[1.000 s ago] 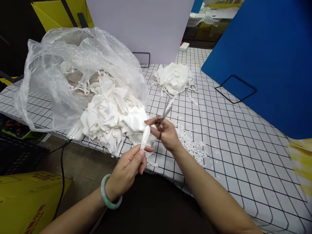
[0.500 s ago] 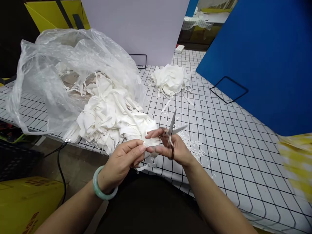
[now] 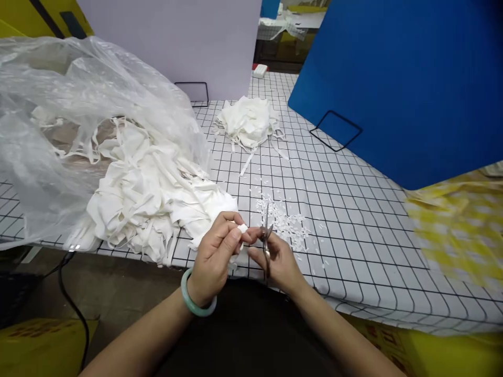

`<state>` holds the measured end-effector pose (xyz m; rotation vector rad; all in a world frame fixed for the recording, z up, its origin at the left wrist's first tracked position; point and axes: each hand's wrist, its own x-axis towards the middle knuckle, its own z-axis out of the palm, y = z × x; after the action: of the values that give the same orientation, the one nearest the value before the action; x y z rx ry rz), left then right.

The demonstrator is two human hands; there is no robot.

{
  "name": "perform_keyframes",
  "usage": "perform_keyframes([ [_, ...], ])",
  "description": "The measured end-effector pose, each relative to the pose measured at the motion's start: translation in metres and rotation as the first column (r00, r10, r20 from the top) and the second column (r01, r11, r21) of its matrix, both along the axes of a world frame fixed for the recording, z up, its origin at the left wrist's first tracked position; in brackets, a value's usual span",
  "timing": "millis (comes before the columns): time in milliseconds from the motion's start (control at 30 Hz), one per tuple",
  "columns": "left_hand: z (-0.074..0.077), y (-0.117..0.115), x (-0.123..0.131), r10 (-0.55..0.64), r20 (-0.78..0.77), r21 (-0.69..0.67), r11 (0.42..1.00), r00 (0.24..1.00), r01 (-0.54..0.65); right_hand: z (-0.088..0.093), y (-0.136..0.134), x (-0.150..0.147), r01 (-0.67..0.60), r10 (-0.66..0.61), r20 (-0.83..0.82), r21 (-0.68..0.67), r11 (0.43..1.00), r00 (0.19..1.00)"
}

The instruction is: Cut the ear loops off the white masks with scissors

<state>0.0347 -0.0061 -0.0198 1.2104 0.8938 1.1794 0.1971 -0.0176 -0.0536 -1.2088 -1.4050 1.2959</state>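
My left hand (image 3: 218,250), with a pale green bangle on the wrist, pinches a small piece of white fabric (image 3: 242,228) between thumb and fingers; most of the piece is hidden in the hand. Close by on the right, my right hand (image 3: 282,264) has its fingers in a pair of scissors (image 3: 266,235). The blades point away from me and look nearly together. Fingers of both hands meet beside the fabric. Left of them lies a large heap of white fabric pieces with straps (image 3: 137,193). Tiny white clippings (image 3: 288,225) are scattered beyond my right hand.
A clear plastic bag (image 3: 129,84) spreads behind the large heap. Farther back sits a smaller white fabric pile (image 3: 249,123) on the checked tablecloth (image 3: 334,209). A blue panel (image 3: 385,94) and a pale panel (image 3: 188,47) stand on the table. Yellow checked cloth (image 3: 456,230) lies right.
The view has swung right, so the table things sit further left. The scissor blades, spread before, are now almost together. My hands have come closer, and less white fabric shows between them.
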Motion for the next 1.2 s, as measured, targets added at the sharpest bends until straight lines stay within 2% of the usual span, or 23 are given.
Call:
perform_keyframes([
  [67, -0.004, -0.001, 0.002, 0.014, -0.099, 0.065, 0.998, 0.995, -0.008, 0.009, -0.003, 0.016, -0.03, 0.027, 0.181, 0.014, 0.999, 0.983],
  [133, -0.006, -0.002, 0.004, 0.016, -0.182, 0.121, 0.993, 0.983, 0.007, 0.017, -0.005, 0.028, -0.092, 0.086, 0.383, -0.003, 0.996, 0.92],
  [233, -0.008, -0.002, 0.007, 0.028, -0.273, 0.219, 0.975, 0.962, 0.034, 0.023, -0.008, 0.034, -0.133, 0.135, 0.531, -0.042, 0.99, 0.836],
  [367, -0.009, 0.0, 0.011, 0.024, -0.338, 0.308, 0.947, 0.941, 0.087, 0.023, -0.009, 0.032, -0.128, 0.113, 0.523, -0.008, 0.992, 0.845],
  [800, -0.011, 0.003, 0.014, 0.019, -0.399, 0.368, 0.919, 0.917, 0.141, 0.02, -0.006, 0.032, -0.119, 0.051, 0.515, 0.1, 0.988, 0.856],
  [1200, -0.015, 0.004, 0.016, 0.012, -0.403, 0.37, 0.917, 0.915, 0.151, 0.019, -0.004, 0.031, -0.102, 0.079, 0.472, 0.024, 0.995, 0.878],
])
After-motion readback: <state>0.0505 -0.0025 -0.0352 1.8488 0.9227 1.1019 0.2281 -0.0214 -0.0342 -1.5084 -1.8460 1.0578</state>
